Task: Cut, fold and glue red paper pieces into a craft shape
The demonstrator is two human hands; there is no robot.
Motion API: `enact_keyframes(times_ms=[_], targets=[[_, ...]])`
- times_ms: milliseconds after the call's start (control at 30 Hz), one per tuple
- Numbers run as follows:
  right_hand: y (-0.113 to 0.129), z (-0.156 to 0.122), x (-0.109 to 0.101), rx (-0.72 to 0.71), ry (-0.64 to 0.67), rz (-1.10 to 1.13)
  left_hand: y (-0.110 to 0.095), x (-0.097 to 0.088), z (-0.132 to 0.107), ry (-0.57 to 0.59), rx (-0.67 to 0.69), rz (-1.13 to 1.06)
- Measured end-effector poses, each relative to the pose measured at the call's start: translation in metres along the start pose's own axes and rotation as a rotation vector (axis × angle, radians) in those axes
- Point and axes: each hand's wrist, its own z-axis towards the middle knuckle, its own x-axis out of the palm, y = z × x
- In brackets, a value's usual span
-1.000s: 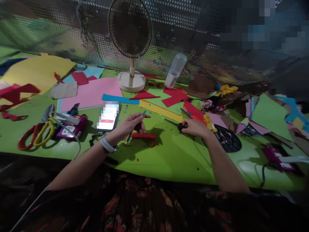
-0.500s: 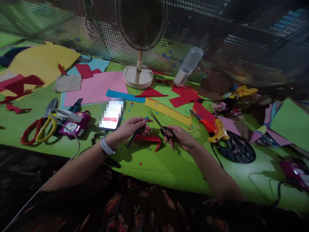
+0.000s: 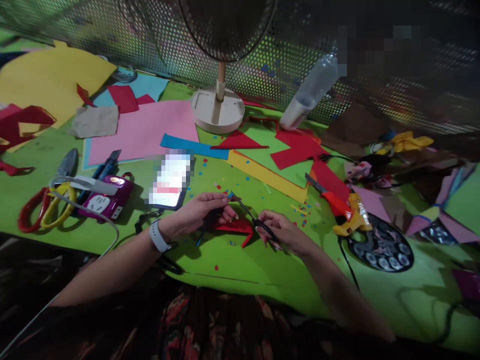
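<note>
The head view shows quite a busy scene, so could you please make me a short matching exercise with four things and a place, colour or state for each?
Things:
1. Black scissors
2. White wristband
3. Phone
4. Large scissors

Descriptions:
A. Has one red and one yellow handle
B. Has a lit screen
C. Held in the right hand
D. Worn at the wrist of the left hand

Right pairs: 1-C, 2-D, 3-B, 4-A

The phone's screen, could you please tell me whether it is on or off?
On: the phone's screen glows mostly white, with a reddish band across its lower part.
</note>
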Motion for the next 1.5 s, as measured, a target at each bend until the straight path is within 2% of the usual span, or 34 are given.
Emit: enact_keyframes(times_ms=[300,600,1100,1500], targets=[[-0.0042,0.0005,-0.0009,-0.018,0.009,0.063,-0.0053,-0.0003,-0.0017,0.046,-0.03,0.016],[-0.0051,0.001,-0.0021,-0.023,-0.038,-0.071,-0.0067,-0.0054,-0.0021,0.068,-0.073,0.065],[-0.007,0.0023,-0.001,-0.019,-0.043,-0.019,-0.0073,-0.0037,-0.0021,0.042,-0.059,0.072],[-0.004,0.0028,-0.0007,-0.018,-0.05,-0.069,-0.0064,-0.0044,-0.001,0.056,-0.061,0.085]])
